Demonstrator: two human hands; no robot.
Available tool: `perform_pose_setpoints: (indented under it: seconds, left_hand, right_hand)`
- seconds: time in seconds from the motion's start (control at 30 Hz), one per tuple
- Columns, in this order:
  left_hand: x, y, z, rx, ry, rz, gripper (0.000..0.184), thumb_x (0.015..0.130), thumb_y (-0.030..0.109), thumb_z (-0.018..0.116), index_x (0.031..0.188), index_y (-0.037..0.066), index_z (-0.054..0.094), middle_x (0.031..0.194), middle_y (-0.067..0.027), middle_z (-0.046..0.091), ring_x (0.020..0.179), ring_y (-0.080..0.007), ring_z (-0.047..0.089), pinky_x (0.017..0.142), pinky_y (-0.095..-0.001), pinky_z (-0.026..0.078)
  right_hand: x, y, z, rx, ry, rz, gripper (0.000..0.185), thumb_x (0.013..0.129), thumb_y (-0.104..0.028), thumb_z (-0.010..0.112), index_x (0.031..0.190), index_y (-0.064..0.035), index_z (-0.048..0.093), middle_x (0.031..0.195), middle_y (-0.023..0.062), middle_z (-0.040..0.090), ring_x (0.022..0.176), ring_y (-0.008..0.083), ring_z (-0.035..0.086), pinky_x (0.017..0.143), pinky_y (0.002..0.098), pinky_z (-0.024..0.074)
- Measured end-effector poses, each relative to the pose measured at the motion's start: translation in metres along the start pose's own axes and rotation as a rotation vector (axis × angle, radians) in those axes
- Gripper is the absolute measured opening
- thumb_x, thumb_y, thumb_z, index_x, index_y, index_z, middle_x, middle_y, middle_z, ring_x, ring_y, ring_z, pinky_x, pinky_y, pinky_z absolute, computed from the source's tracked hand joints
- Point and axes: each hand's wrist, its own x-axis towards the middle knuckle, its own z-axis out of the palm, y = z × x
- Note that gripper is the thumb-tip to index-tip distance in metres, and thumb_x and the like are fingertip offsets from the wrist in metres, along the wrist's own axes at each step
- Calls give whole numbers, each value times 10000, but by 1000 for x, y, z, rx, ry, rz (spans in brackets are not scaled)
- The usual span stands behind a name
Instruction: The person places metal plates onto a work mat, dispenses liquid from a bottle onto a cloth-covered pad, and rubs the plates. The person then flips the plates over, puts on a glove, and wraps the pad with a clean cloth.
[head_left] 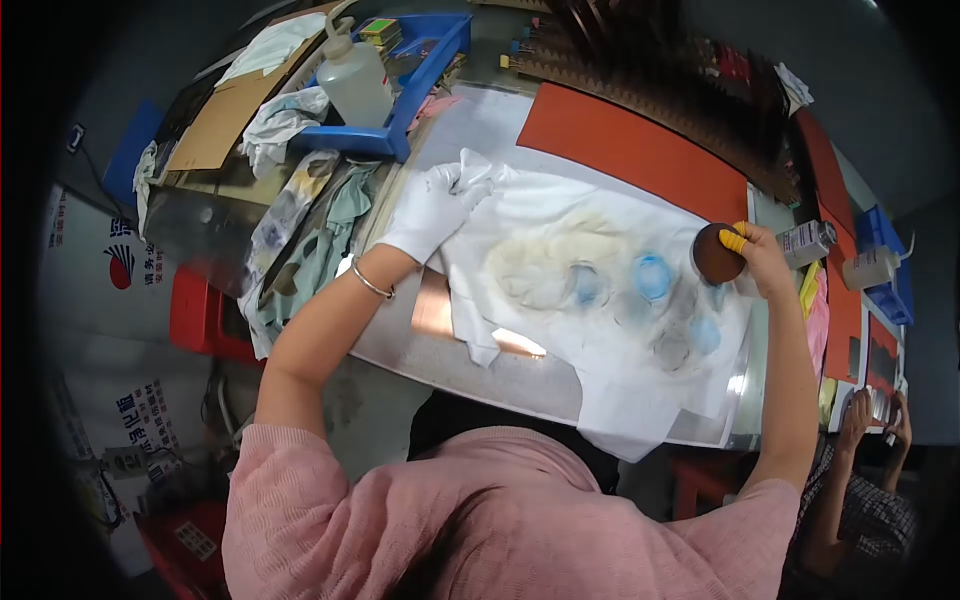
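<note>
My left hand (432, 212), in a white glove, pinches the upper left edge of a white cloth (560, 195). The cloth lies spread and creased over the worktable, with blue, yellowish and grey round stains on it. My right hand (765, 262), with yellow covers on its fingertips, grips a round dark brown disc-like object (717, 253) at the cloth's right side. The disc's underside, and whether it touches the cloth, I cannot make out. A copper-coloured plate (433, 303) shows partly from under the cloth.
An orange-red sheet (630, 145) lies behind the cloth. A blue tray (440, 75) holds a squeeze bottle (355, 85). Rags (345, 215) hang at the left. A metal can (808, 243) stands right of my hand. Another person's hands (855, 420) work at far right.
</note>
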Motion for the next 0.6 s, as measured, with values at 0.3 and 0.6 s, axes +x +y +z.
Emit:
perform_pose_setpoints:
  seconds: [0.3, 0.6]
  left_hand:
    - [8, -23, -8, -265, 209, -55, 676, 735, 310, 683, 1235, -41, 393, 1137, -186, 513, 980, -237, 553, 842, -306, 434]
    - [-93, 15, -28, 274, -36, 620, 622, 538, 100, 743, 1108, 34, 503, 1068, -153, 533, 950, -329, 534, 840, -380, 424]
  right_hand:
    - [-37, 45, -8, 358, 422, -208, 220, 823, -128, 581, 988, 17, 599, 930, 24, 591, 861, 94, 526, 784, 216, 393]
    - [-209, 79, 37, 534, 326, -149, 303, 794, -159, 586, 1002, 62, 579, 1024, 157, 597, 929, 167, 545, 851, 251, 385]
